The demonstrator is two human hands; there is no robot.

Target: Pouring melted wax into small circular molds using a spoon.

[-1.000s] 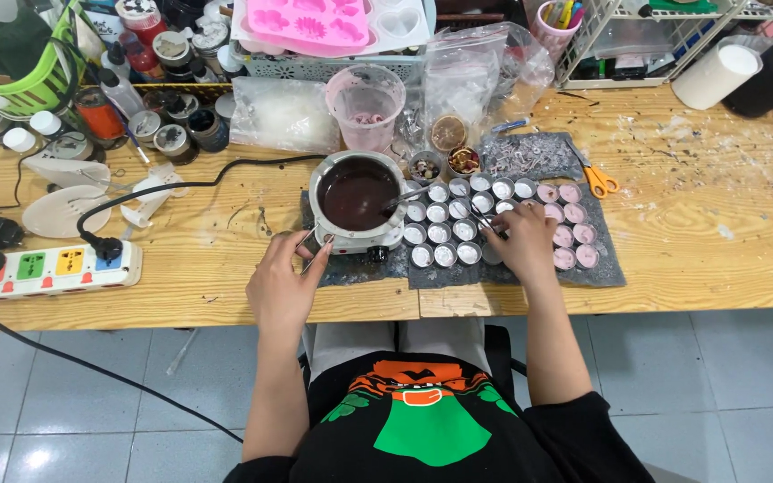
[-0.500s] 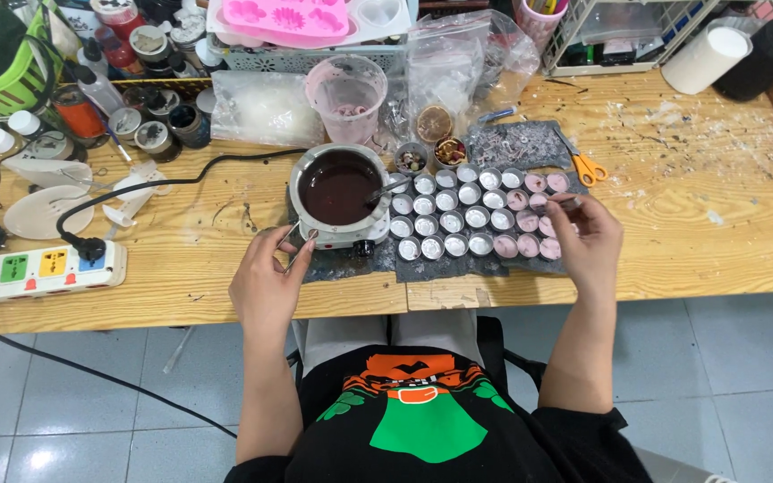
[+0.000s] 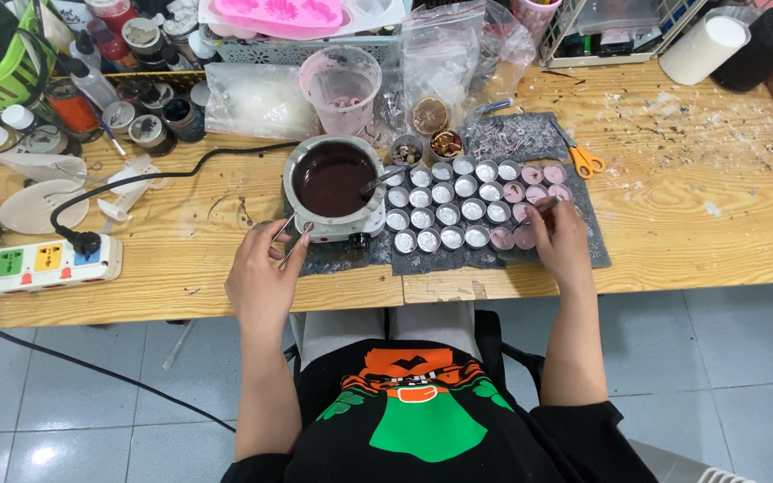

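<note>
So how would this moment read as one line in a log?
left hand: holds tweezers by melting pot | right hand: at pink-filled cups on grey mat

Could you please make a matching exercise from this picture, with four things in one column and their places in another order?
Things:
1. scissors
2. power strip
3. left hand
4. white roll

Places:
A. far right corner of the table
B. near the melting pot, holding tweezers
C. left table edge
D. right of the small cups

Pairs: 1-D, 2-C, 3-B, 4-A
</note>
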